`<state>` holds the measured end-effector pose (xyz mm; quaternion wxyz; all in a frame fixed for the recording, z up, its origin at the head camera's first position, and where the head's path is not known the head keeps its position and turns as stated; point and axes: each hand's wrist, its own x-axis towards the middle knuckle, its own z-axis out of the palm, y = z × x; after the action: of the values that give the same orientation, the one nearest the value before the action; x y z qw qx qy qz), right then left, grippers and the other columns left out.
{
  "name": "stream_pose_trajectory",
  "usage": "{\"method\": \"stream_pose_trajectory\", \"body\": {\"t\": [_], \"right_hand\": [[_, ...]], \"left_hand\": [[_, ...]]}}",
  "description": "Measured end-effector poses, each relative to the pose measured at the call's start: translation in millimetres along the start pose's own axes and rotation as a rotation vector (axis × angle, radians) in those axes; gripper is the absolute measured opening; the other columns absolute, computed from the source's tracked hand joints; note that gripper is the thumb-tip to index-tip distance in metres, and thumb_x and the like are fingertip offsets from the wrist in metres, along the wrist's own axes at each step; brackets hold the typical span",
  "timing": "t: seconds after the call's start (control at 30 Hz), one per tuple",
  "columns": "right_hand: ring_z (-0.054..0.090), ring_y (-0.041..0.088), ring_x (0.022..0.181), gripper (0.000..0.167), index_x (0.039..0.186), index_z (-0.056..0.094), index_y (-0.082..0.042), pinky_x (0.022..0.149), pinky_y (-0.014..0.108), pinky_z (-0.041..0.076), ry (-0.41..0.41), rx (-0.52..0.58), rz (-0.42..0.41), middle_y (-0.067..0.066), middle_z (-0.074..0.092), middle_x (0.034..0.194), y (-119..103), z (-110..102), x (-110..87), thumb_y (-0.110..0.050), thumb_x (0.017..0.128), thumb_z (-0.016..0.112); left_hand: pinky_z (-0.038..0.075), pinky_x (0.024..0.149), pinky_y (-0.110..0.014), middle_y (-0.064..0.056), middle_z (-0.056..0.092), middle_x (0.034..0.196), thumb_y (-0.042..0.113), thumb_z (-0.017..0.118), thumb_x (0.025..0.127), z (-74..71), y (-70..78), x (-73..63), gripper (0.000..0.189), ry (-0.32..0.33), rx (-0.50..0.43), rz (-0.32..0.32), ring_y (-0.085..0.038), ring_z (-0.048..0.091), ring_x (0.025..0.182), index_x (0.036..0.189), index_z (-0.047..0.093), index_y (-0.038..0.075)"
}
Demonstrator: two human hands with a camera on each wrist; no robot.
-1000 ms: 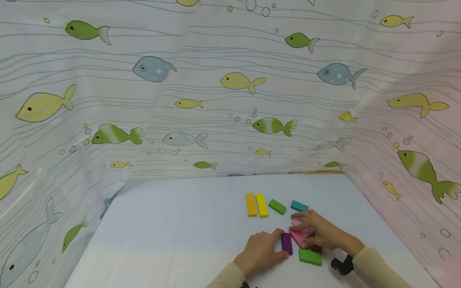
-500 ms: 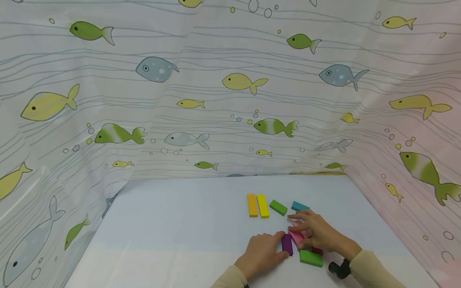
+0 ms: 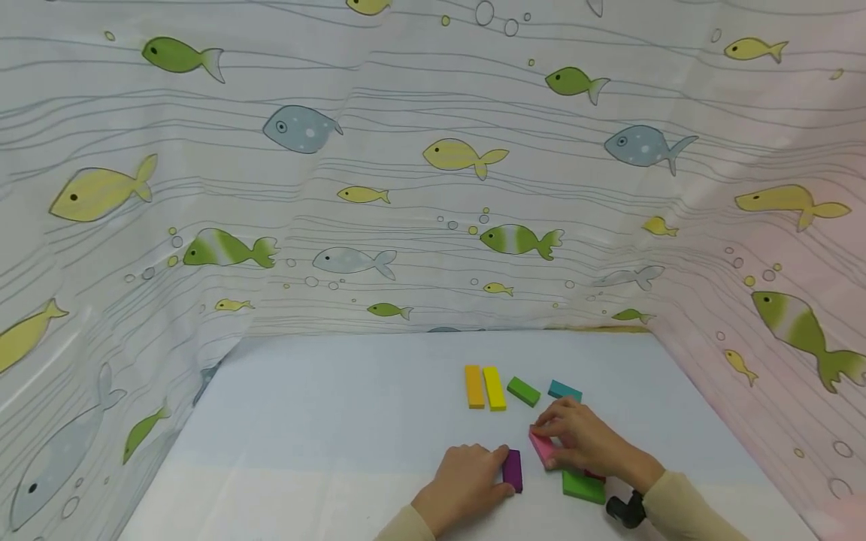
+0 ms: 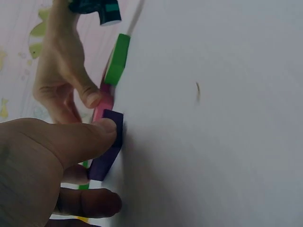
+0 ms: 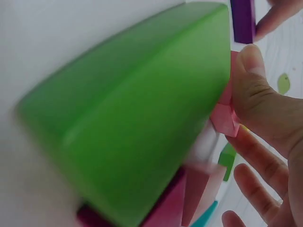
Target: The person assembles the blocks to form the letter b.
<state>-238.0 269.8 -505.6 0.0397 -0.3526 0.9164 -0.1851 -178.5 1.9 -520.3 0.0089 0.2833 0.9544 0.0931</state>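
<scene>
My left hand (image 3: 463, 485) pinches a purple block (image 3: 513, 472) lengthwise, thumb at its near end and a finger at its far end. To its right, my right hand (image 3: 587, 437) holds a pink block (image 3: 541, 449) the same way, in front of the small green block. A gap separates the two held blocks in the head view. Beneath the right wrist, a green block (image 3: 583, 487) lies against a dark red block (image 3: 595, 476), which the hand partly covers. The right wrist view shows a second, light pink block (image 5: 203, 189) beside them.
Behind the hands lie an orange block (image 3: 474, 387), a yellow block (image 3: 495, 388), a smaller green block (image 3: 524, 391) and a teal block (image 3: 565, 391). They rest on a white table (image 3: 325, 421). A fish-printed curtain (image 3: 406, 225) encloses the back and sides.
Both hands have shifted left with their blocks. The purple block has also come nearer the person, and the pink block has moved away from the light pink one.
</scene>
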Motion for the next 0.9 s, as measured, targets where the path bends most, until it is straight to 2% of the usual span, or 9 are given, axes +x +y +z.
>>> {"method": "stream_pose_trajectory", "body": {"t": [0.17, 0.37, 0.53, 0.8, 0.9], "right_hand": [[0.055, 0.014, 0.115, 0.05, 0.128, 0.079, -0.023, 0.097, 0.045, 0.054, 0.013, -0.018, -0.003, -0.015, 0.074, 0.121, -6.7, 5.2, 9.2, -0.051, 0.087, 0.084], [0.055, 0.01, 0.111, 0.054, 0.129, 0.078, -0.02, 0.094, 0.035, 0.055, -0.005, 0.024, -0.001, -0.015, 0.074, 0.119, -20.0, 13.5, 26.1, -0.051, 0.085, 0.085], [0.059, 0.012, 0.113, 0.054, 0.13, 0.078, -0.017, 0.098, 0.036, 0.056, -0.007, 0.048, -0.029, -0.012, 0.075, 0.12, -32.5, 23.0, 42.6, -0.047, 0.086, 0.087], [0.062, 0.014, 0.114, 0.057, 0.136, 0.075, -0.02, 0.1, 0.039, 0.057, -0.011, 0.115, -0.019, -0.009, 0.072, 0.125, -52.7, 41.4, 69.0, -0.052, 0.089, 0.082], [0.064, 0.016, 0.115, 0.056, 0.136, 0.074, -0.019, 0.103, 0.043, 0.056, 0.002, 0.124, -0.042, -0.007, 0.072, 0.126, -60.9, 47.9, 78.8, -0.05, 0.09, 0.081]], "left_hand": [[0.052, 0.061, -0.025, 0.004, 0.078, 0.087, 0.052, 0.081, 0.091, -5.9, -13.8, -21.0, 0.051, 0.036, 0.01, -0.002, -0.009, 0.07, 0.074, 0.13, 0.073, 0.019], [0.053, 0.063, -0.028, 0.005, 0.077, 0.088, 0.051, 0.081, 0.09, -12.2, -26.2, -44.6, 0.052, 0.007, -0.012, -0.059, -0.009, 0.069, 0.075, 0.129, 0.074, 0.019], [0.053, 0.063, -0.029, 0.005, 0.077, 0.089, 0.053, 0.082, 0.088, -18.3, -34.8, -61.2, 0.053, -0.008, 0.004, -0.087, -0.009, 0.069, 0.075, 0.129, 0.074, 0.019], [0.049, 0.056, -0.026, 0.004, 0.077, 0.086, 0.054, 0.084, 0.085, -22.9, -48.3, -85.2, 0.056, 0.061, 0.048, -0.079, -0.01, 0.07, 0.07, 0.126, 0.076, 0.016], [0.048, 0.054, -0.026, 0.005, 0.077, 0.083, 0.055, 0.084, 0.084, -23.3, -54.3, -92.7, 0.058, 0.057, 0.029, -0.093, -0.008, 0.066, 0.066, 0.126, 0.076, 0.016]]}}
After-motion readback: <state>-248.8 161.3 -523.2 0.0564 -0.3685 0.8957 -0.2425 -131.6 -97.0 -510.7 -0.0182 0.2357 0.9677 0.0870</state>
